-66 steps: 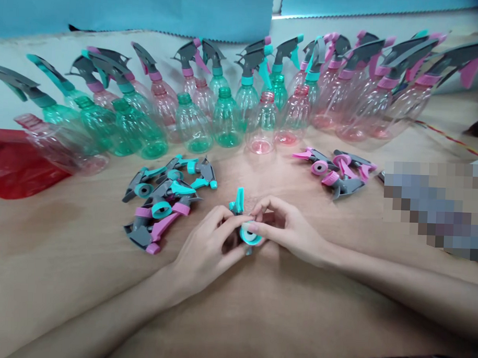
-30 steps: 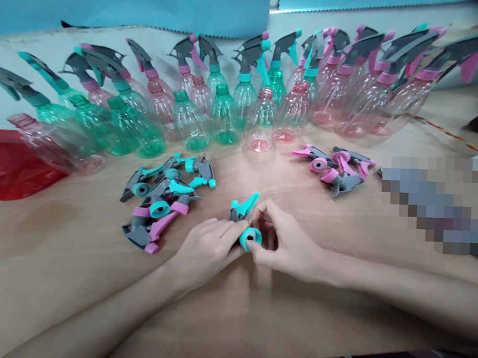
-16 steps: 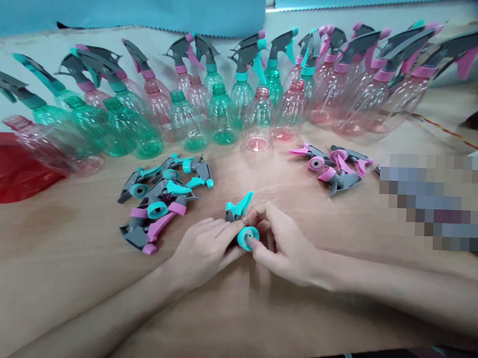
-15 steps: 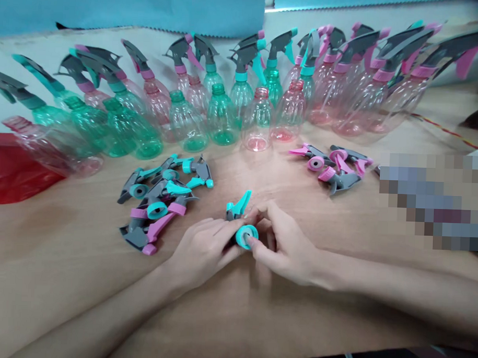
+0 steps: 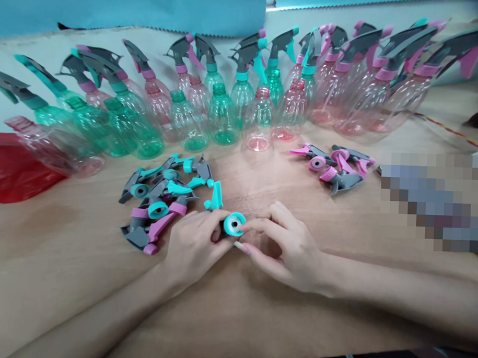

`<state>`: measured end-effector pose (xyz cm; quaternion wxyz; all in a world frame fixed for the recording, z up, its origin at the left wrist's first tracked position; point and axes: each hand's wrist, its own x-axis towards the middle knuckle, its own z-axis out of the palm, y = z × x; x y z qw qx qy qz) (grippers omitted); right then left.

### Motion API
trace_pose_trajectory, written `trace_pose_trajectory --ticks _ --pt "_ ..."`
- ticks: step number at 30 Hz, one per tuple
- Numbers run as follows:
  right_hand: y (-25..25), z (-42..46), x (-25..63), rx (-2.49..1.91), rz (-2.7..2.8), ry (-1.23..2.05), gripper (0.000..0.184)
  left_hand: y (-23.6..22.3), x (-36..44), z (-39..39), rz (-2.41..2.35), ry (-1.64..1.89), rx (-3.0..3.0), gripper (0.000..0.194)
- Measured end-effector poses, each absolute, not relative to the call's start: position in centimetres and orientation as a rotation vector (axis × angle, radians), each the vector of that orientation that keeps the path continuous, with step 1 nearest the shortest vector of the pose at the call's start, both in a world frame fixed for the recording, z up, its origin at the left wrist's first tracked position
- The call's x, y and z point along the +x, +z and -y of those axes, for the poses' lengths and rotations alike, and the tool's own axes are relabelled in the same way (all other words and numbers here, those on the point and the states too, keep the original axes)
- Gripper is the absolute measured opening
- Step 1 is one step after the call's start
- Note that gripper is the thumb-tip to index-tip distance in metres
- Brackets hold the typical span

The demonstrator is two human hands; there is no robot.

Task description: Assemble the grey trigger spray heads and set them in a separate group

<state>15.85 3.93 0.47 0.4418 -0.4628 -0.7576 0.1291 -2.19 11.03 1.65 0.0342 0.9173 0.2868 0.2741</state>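
Observation:
My left hand (image 5: 193, 245) is closed round a grey spray trigger head with a teal collar (image 5: 232, 224) and teal lever, held just above the wooden table (image 5: 258, 315). The collar's open end faces me. My right hand (image 5: 287, 243) lies right beside it, its index fingertip touching the collar and its fingers stretched out and apart. A pile of grey trigger heads with teal and pink parts (image 5: 162, 197) lies just left of my left hand.
A second small pile of pink and grey trigger heads (image 5: 335, 166) lies to the right. Rows of green (image 5: 223, 116) and pink (image 5: 260, 119) clear bottles, several capped with sprayers, stand across the back. A red plastic bag (image 5: 12, 166) is at the left edge.
The trigger head has moved left in my left hand and its lever now points up and left. My right hand has loosened from the collar; its fingers are spread out.

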Motion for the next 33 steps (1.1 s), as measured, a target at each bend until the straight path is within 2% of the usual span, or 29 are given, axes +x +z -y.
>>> trace_pose_trajectory --ticks 7,16,20,29,33 --pt "0.56 -3.86 15.92 -1.223 1.846 0.413 0.024 1.57 -2.05 -10.97 -0.965 0.844 2.886 0.018" --pt "-0.03 -3.79 15.55 -1.204 1.999 0.178 0.037 1.38 -2.18 -10.99 -0.983 0.843 2.989 0.025" --pt "-0.2 -3.57 15.48 -1.255 2.01 0.164 0.04 1.35 -2.11 -11.0 -0.929 0.837 3.033 0.022" --pt "-0.18 -3.58 15.61 -1.132 1.847 0.364 0.026 1.58 -2.12 -11.21 -0.721 0.855 2.973 0.025" --pt "-0.39 -3.71 15.62 -1.134 1.837 0.404 0.026 1.7 -2.09 -11.13 -0.768 0.779 2.889 0.023"
